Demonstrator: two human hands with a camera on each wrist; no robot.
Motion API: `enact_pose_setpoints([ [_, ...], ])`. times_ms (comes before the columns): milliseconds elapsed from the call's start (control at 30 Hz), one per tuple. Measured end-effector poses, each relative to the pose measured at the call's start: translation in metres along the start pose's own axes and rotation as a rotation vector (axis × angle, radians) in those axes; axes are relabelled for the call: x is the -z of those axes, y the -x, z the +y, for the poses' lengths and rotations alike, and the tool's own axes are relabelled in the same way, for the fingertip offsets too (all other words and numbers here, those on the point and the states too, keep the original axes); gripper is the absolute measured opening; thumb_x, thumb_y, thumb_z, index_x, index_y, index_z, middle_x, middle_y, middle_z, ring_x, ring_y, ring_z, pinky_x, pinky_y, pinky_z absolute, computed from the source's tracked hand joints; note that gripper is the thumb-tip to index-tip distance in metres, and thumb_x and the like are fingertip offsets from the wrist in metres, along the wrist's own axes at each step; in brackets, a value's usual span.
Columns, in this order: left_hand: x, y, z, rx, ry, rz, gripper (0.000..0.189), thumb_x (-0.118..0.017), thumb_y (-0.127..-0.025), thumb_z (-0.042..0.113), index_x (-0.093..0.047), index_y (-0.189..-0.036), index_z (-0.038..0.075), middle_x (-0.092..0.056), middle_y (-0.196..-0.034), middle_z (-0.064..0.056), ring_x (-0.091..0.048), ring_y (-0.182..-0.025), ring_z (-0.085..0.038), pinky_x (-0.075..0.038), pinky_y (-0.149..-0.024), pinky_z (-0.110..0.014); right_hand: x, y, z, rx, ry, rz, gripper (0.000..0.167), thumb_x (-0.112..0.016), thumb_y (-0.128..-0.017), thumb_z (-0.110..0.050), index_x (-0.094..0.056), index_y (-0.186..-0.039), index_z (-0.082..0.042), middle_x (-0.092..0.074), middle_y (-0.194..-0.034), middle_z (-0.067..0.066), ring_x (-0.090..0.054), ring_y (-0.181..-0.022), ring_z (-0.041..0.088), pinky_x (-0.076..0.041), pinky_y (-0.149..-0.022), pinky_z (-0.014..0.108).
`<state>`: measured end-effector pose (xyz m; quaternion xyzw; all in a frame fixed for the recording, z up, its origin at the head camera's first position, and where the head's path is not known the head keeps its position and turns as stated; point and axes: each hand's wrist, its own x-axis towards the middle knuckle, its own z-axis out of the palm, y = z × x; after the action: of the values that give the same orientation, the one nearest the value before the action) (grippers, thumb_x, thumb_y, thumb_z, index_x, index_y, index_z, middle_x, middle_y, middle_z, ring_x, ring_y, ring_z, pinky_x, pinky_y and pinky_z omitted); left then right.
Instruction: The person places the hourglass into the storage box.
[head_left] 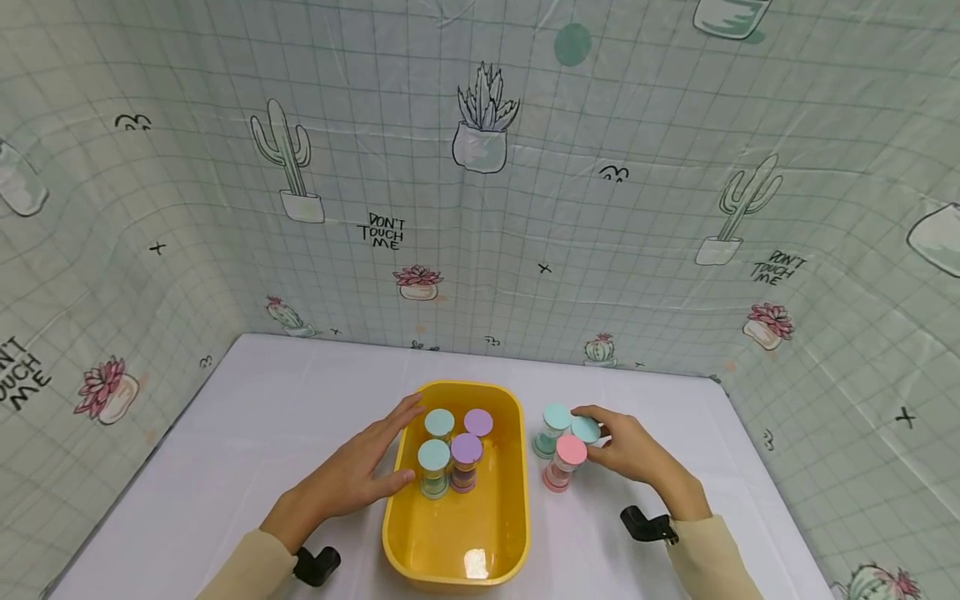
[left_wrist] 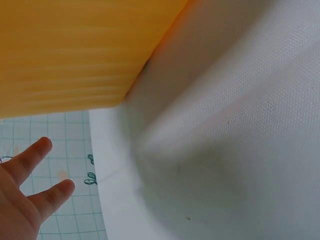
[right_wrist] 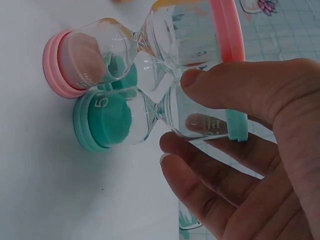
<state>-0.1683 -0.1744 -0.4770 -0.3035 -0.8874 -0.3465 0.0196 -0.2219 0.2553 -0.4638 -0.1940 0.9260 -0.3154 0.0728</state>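
Note:
My right hand (head_left: 633, 450) pinches a teal-capped hourglass (head_left: 586, 429) by its upper part, thumb on one side and fingers on the other. In the right wrist view, teal sand lies in the lower bulb of this hourglass (right_wrist: 110, 120). Close beside it stand a pink hourglass (head_left: 571, 451) and another teal hourglass (head_left: 557, 417), both upright. My left hand (head_left: 348, 471) is at the left side of a yellow bin (head_left: 520, 500), fingers extended along its rim. Whether it presses the bin is unclear.
Inside the bin's far half stand two teal hourglasses (head_left: 433, 455) and two purple hourglasses (head_left: 467, 448). A white cloth (head_left: 300, 400) covers the table. Cactus-print fabric (head_left: 480, 225) rises behind and on both sides.

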Motion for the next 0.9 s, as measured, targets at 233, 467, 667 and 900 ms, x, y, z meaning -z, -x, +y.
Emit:
enact_pose_setpoints([
  [233,0.002,-0.001,0.002,0.000,0.002,0.000,0.077,-0.061,-0.097,0.045,-0.029,-0.164,0.023,-0.020,-0.173,0.004,-0.035,-0.153,-0.034,-0.038,-0.114,-0.068,0.002,0.002,0.001,-0.002,0.001,0.012,0.045,-0.076,-0.089,-0.009,-0.064,-0.131,-0.003,-0.070,-0.123,0.018,-0.072,-0.100,0.029,-0.061,-0.075,0.030],
  [467,0.003,-0.001,0.004,0.005,0.006,-0.001,0.077,-0.063,-0.096,0.041,-0.029,-0.164,0.022,-0.021,-0.173,0.004,-0.035,-0.153,-0.034,-0.037,-0.115,-0.068,0.007,0.007,0.005,-0.034,0.006,0.034,0.047,-0.078,-0.088,-0.009,-0.063,-0.132,-0.001,-0.069,-0.123,0.020,-0.072,-0.100,0.031,-0.062,-0.074,0.031],
  [667,0.002,-0.001,0.004,0.012,0.006,0.001,0.078,-0.065,-0.095,0.036,-0.030,-0.163,0.023,-0.021,-0.173,0.003,-0.036,-0.153,-0.035,-0.038,-0.114,-0.068,0.013,0.016,0.009,-0.053,-0.009,0.064,0.050,-0.080,-0.088,-0.013,-0.062,-0.134,-0.001,-0.069,-0.126,0.020,-0.072,-0.100,0.030,-0.060,-0.071,0.028],
  [900,0.001,-0.001,0.003,0.006,-0.002,0.004,0.077,-0.064,-0.096,0.038,-0.030,-0.163,0.023,-0.021,-0.173,0.004,-0.036,-0.153,-0.034,-0.038,-0.114,-0.067,0.022,0.031,0.003,-0.061,0.027,0.155,0.053,-0.081,-0.089,-0.018,-0.062,-0.136,-0.007,-0.070,-0.124,0.017,-0.073,-0.098,0.028,-0.061,-0.074,0.030],
])
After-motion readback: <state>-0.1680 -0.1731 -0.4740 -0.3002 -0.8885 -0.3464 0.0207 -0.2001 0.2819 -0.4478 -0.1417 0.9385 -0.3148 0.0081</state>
